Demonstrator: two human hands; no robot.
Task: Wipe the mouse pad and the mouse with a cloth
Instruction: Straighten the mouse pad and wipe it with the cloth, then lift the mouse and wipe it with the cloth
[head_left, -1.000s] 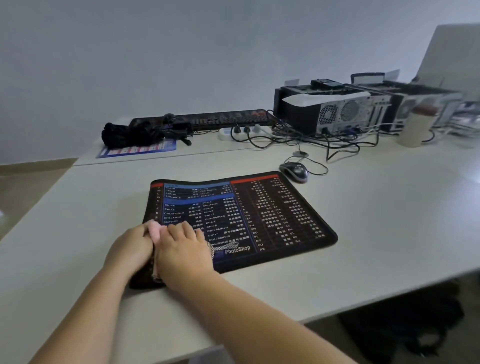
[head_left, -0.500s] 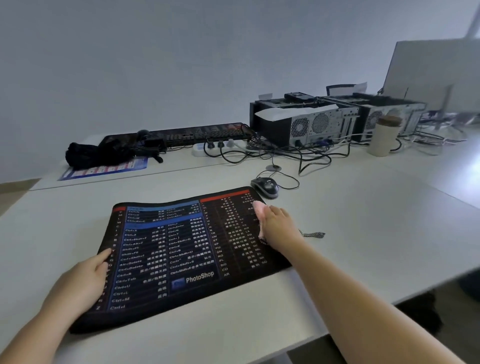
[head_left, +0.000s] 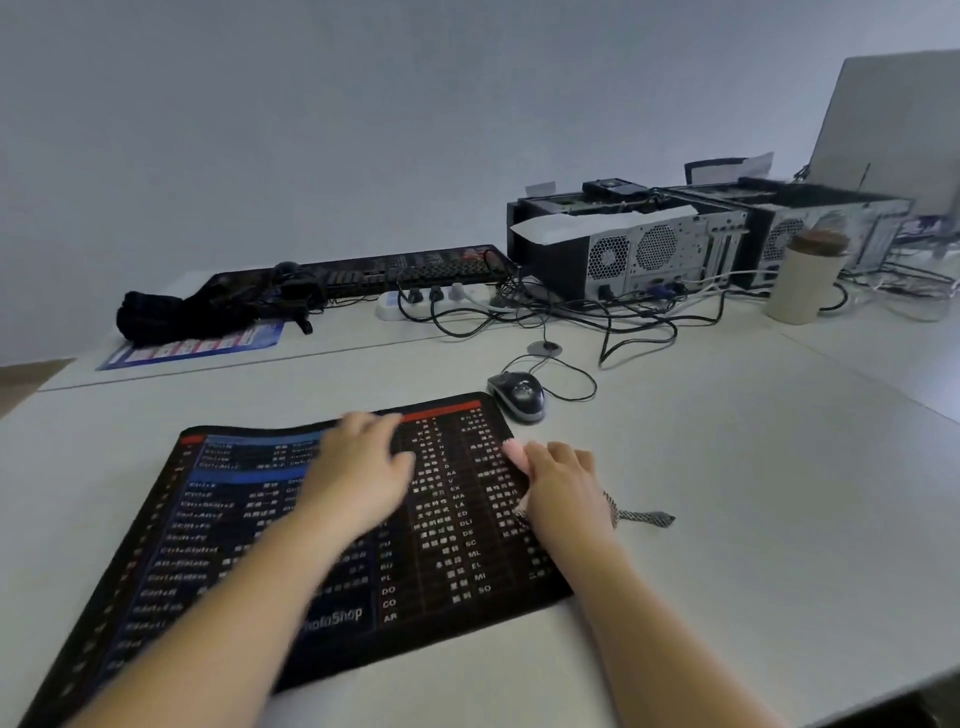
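Item, right hand (head_left: 563, 486): lying palm down, fingers pressing a pink cloth (head_left: 515, 451) flat on the right-hand part of the black rectangular mouse pad printed with shortcut tables (head_left: 447, 519); only a pink edge of the cloth is showing past the fingertips, so it is reading as pinned under the palm rather than clenched; a patterned cord (head_left: 641, 517) is trailing from the wrist onto the white desk (head_left: 753, 493)

Item, left hand (head_left: 358, 478): lying open and empty on the pad's centre, fingers spread toward its far edge, blurred, probably steadying the pad

Item, mouse pad: lying flat on the desk directly before the person, long axis running left to right, far left corner looking slightly raised

Item, black and silver corded mouse (head_left: 518, 396): sitting just off the pad's far right corner, on the desk, cable looping away behind it; it is lying beyond and slightly left of the right hand, well nearer that hand than the left, so the cloth hand is judged the one placed to reach it

Item, beyond the pad's far edge: black keyboard (head_left: 395, 273), white power strip (head_left: 436, 301), open computer cases (head_left: 639, 244), pale lidded cup (head_left: 805, 278)
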